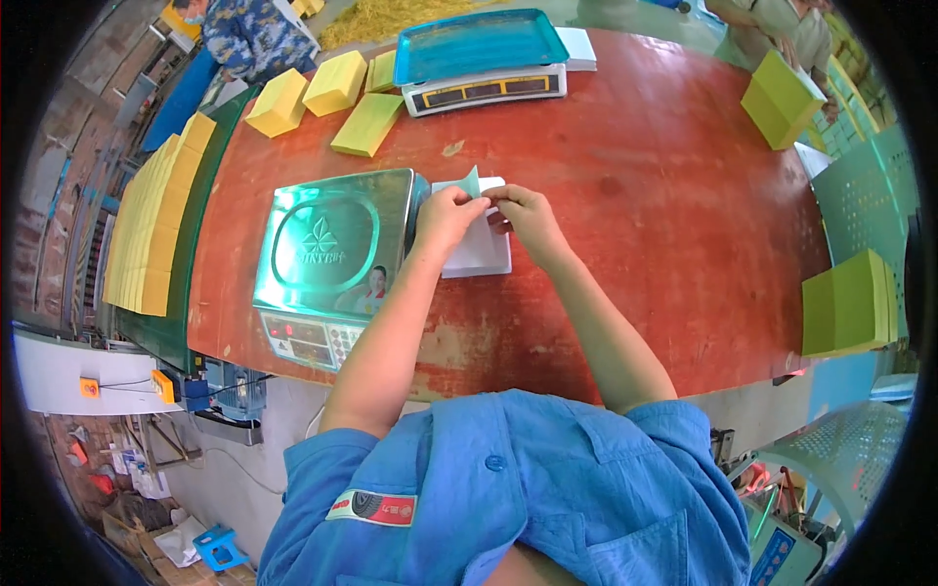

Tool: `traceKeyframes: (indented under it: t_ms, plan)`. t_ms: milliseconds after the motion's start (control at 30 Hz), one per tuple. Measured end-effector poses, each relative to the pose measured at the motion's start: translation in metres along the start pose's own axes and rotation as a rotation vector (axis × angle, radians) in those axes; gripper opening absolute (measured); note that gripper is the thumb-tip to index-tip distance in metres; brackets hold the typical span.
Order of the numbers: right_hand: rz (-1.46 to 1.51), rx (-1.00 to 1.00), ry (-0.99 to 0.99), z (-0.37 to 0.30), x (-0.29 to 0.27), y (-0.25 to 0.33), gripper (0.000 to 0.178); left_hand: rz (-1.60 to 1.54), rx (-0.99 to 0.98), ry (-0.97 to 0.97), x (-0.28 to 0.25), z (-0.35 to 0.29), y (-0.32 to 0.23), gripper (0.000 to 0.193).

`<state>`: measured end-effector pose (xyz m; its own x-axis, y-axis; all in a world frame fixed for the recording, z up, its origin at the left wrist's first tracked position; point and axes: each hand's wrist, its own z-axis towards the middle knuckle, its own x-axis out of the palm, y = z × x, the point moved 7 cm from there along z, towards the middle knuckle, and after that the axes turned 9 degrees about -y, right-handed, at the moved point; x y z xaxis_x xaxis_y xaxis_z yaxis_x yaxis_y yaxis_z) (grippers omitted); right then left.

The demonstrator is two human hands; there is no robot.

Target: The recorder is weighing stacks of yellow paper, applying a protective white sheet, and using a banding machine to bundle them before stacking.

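Note:
My left hand (pixel 447 219) is closed, its thumb and fingers pinching a small pale green slip of paper (pixel 473 183) that stands up above the fingertips. From the right, my right hand (pixel 531 223) meets it with thumb and index finger pinched at the slip's lower edge; its other fingers curl beneath. Below both hands lies a white rectangular stack (pixel 479 256), which looks like paper or a flat box. Close by on the left is a digital scale (pixel 322 244) with a shiny metal platform and a keypad along its near side.
A second scale with a blue tray (pixel 474 49) stands at the table's far side. Yellow paper bundles (pixel 335 83) sit near it, with more yellow stacks (pixel 156 220) along the left and another yellow block (pixel 850 305) at the right edge. Other people are beyond the red table (pixel 664 225).

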<state>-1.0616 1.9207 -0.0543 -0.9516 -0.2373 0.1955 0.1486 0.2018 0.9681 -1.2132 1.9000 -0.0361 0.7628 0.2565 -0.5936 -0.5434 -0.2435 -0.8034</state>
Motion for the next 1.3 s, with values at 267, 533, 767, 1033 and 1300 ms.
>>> traceKeyframes:
  t_ms: [267,533,767,1033,1300]
  plan:
    - [0.072,0.01,-0.007,0.002,-0.003,-0.006,0.025,-0.085,-0.034,0.06,0.003,0.003,0.006,0.03]
    - [0.051,0.011,-0.023,0.001,-0.001,-0.007,0.025,0.192,0.123,-0.204,-0.003,0.002,0.008,0.017]
    - [0.009,-0.054,-0.055,0.002,-0.003,-0.008,0.028,0.067,0.228,-0.39,0.0,-0.02,-0.011,0.015]
    - [-0.019,-0.057,-0.057,0.003,-0.002,-0.009,0.028,-0.082,0.215,-0.217,0.005,-0.013,-0.003,0.022]
    - [-0.004,-0.058,-0.06,0.0,0.0,-0.008,0.027,-0.102,0.148,-0.173,0.005,-0.014,0.002,0.024]
